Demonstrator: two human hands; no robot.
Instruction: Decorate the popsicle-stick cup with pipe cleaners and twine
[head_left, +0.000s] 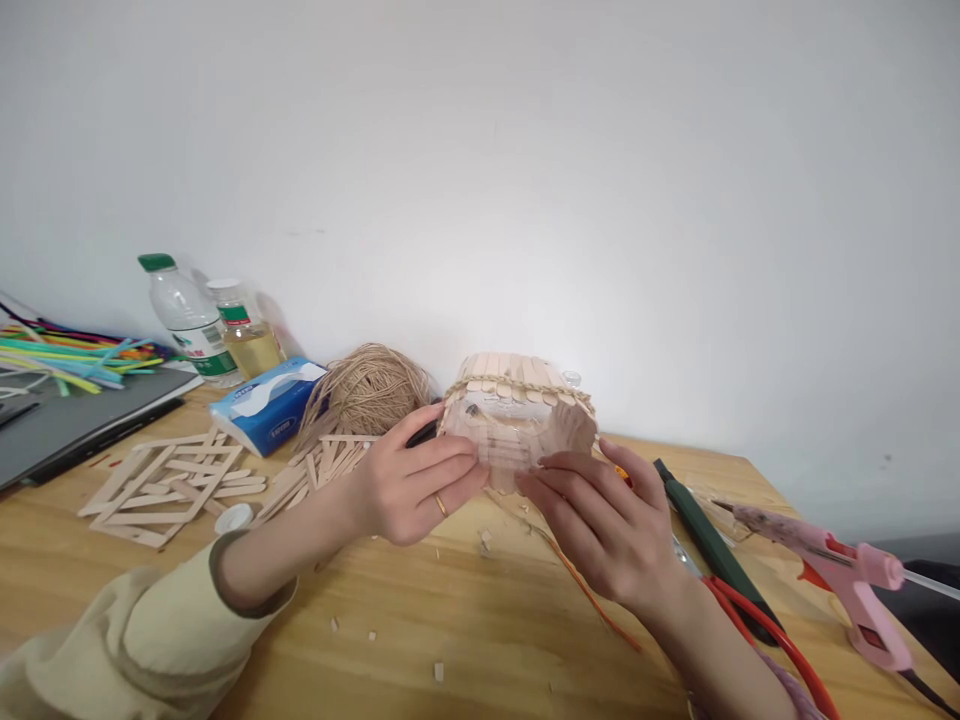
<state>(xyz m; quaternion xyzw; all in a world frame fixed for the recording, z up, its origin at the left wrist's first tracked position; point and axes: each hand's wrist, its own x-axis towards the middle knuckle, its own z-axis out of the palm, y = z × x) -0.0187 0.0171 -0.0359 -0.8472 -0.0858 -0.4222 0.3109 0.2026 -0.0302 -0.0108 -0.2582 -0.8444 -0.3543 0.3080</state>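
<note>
Between my two hands, above the table, is a small basket-like craft (517, 372) made of popsicle sticks set side by side, with a braided twine band running round it. It is tilted so that its hollow inside faces me, and a clear, see-through lining shows there. My left hand (420, 475) grips its left side, fingers pressed on the near lower edge; a ring sits on one finger. On the right side my right hand (611, 515) pinches the lower edge with closed fingers. Both thumbs are partly hidden behind the craft.
Popsicle sticks (172, 485), a twine ball (379, 385), a blue tissue pack (270, 405) and two bottles (199, 335) stand or lie at the left. A pink glue gun (847, 580), a dark green tool (712, 545) and red handles (780, 640) are at the right.
</note>
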